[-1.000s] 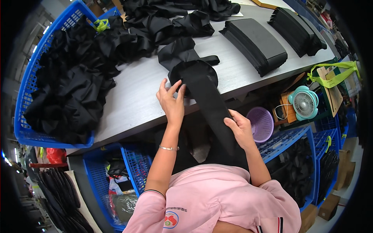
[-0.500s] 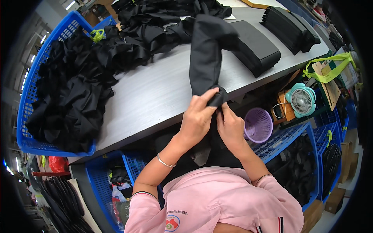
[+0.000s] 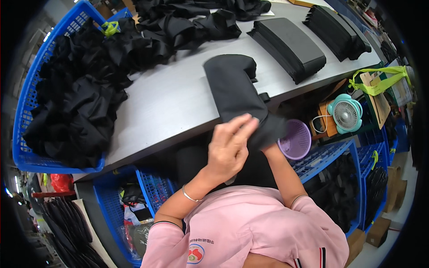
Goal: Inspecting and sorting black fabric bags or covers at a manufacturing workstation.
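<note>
A black fabric piece (image 3: 232, 87), tube-like and bent over at its far end, lies partly on the table and hangs over its near edge. My left hand (image 3: 228, 149) is beside its near end, fingers stretched out along the cloth and slightly blurred. The near end of the cloth, smeared by motion, covers most of my right hand (image 3: 268, 149); only the part by the wrist shows and its fingers are hidden.
A blue basket (image 3: 22, 129) heaped with black fabric (image 3: 80, 102) stands on the table's left. Stacks of folded black pieces (image 3: 290, 44) lie at the far right. Below the edge are a purple bin (image 3: 297, 138), a teal fan (image 3: 346, 114) and a blue crate (image 3: 330, 163).
The fabric piece has come nearer, its far end now lower on the table. Its near end has flipped over my right hand. My left hand has loosened from its pinch, fingers now extended.
</note>
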`<action>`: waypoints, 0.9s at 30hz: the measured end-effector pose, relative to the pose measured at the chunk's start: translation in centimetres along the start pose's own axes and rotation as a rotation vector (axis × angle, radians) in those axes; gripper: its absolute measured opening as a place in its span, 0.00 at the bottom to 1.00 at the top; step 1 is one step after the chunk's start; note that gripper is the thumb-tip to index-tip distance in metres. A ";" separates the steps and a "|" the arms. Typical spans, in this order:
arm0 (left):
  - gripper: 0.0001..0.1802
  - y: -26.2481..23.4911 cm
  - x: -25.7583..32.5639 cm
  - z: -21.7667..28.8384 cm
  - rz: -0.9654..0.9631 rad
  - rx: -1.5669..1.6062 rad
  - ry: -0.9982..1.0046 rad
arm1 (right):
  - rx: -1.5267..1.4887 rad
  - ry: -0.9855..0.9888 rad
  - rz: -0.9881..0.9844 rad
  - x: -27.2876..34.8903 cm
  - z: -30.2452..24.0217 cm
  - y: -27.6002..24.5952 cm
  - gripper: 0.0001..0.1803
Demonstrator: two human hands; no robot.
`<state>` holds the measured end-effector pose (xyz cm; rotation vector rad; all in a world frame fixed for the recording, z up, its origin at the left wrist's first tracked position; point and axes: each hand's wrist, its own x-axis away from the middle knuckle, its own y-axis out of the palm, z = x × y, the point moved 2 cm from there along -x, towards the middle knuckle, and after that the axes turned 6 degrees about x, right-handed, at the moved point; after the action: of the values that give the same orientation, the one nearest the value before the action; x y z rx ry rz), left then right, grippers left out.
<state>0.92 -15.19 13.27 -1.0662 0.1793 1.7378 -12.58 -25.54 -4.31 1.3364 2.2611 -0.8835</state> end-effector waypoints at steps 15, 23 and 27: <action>0.37 1.3 1.8 -1.3 0.158 -0.082 -0.224 | -0.791 0.808 0.292 -7.3 -9.0 -2.2 0.25; 0.37 0.9 1.7 -0.1 0.255 -0.111 -0.153 | -0.909 0.654 0.253 -6.1 -10.5 -1.7 0.25; 0.40 1.0 2.8 0.3 0.181 -0.043 -0.096 | -0.920 0.743 0.331 -6.9 -12.0 -1.3 0.24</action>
<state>-0.22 -13.49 11.09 -1.0206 0.1835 1.9589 -10.40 -22.33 9.01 1.5794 2.2777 0.8273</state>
